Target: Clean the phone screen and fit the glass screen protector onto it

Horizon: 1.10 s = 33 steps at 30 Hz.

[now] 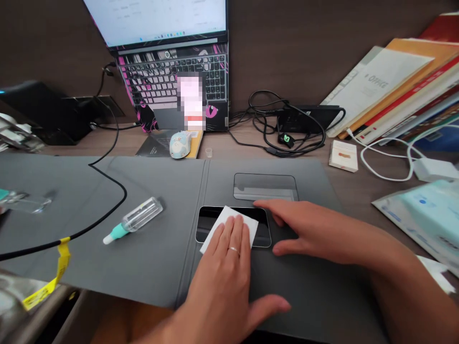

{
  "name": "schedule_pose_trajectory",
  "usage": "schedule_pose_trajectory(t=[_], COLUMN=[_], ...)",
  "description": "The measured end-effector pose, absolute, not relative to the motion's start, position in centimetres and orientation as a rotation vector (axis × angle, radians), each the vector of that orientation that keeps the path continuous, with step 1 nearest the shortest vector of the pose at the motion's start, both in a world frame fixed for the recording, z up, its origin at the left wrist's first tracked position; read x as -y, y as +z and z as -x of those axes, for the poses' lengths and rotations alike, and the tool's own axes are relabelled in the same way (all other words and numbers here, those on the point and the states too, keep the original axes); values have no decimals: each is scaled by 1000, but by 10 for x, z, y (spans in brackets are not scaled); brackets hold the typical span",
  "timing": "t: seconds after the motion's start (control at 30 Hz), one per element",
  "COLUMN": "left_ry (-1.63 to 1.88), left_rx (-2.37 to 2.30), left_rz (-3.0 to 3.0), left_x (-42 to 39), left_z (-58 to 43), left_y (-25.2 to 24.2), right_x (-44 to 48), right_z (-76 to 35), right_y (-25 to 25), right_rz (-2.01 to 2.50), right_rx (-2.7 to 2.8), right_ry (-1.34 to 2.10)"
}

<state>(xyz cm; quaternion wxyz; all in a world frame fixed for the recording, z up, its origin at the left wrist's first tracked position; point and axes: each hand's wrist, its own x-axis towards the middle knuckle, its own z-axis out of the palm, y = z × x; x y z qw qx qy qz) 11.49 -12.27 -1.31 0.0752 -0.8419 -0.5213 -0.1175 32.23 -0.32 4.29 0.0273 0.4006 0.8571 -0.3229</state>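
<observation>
A black phone (215, 220) lies flat on a grey mat (150, 258). A white cloth (247, 222) rests on its screen. My left hand (225, 267) presses flat on the cloth, fingers stretched out, a ring on one finger. My right hand (304, 229) lies at the phone's right end, fingers extended along its far edge and thumb at its near corner, steadying it. A clear phone case or screen protector (265, 186) sits just beyond the phone.
A small spray bottle with a teal tip (134, 220) lies left on the mat. A black cable (107, 177) crosses the mat. Behind are a laptop (172, 62), a mouse (179, 144), tangled chargers (287, 129), stacked books (401, 91) and a packet (426, 215).
</observation>
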Motion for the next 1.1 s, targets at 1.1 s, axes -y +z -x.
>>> schedule_pose_trajectory(t=[1.1], left_ry=[-352], left_rx=[1553], left_rz=[2536], left_x=[130], left_z=[-122], left_y=[-14], right_x=[7], right_z=[-321], right_y=[43], right_rz=[-1175], right_rx=[-2701], right_ry=[-896])
